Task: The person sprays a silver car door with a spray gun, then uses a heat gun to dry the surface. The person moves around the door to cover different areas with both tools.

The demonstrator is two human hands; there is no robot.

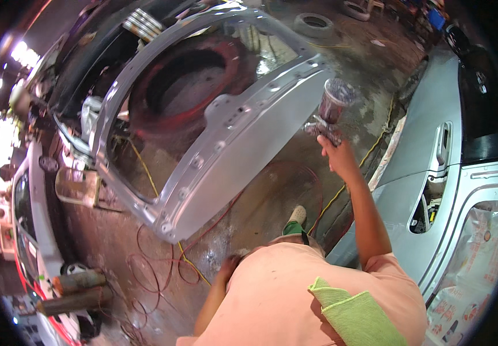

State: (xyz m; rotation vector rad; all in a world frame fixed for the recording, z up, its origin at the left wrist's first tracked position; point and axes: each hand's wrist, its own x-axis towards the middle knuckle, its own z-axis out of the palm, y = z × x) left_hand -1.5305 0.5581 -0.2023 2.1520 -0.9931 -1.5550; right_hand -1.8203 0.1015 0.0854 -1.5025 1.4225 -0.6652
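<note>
My right hand (335, 151) is wrapped around the handle of a paint spray gun (323, 128), arm stretched forward. On top of the gun sits a clear cup (337, 99) with dark reddish contents. To the gun's left stands a silver-grey car door shell (243, 153), with its window frame and a row of holes along the inner edge. Gun and door look apart. Low beside my body is my left hand (233, 264), its fingers mostly hidden by my peach shirt (295, 294). A green cloth (358, 314) lies over my shirt.
A red-dusted tyre (139, 109) lies behind the door frame. Red hose (145, 259) and a yellow line (370, 153) cross the floor. A grey car body (416, 132) stands on the right, a white car (35, 213) at left, near metal cylinders (79, 300).
</note>
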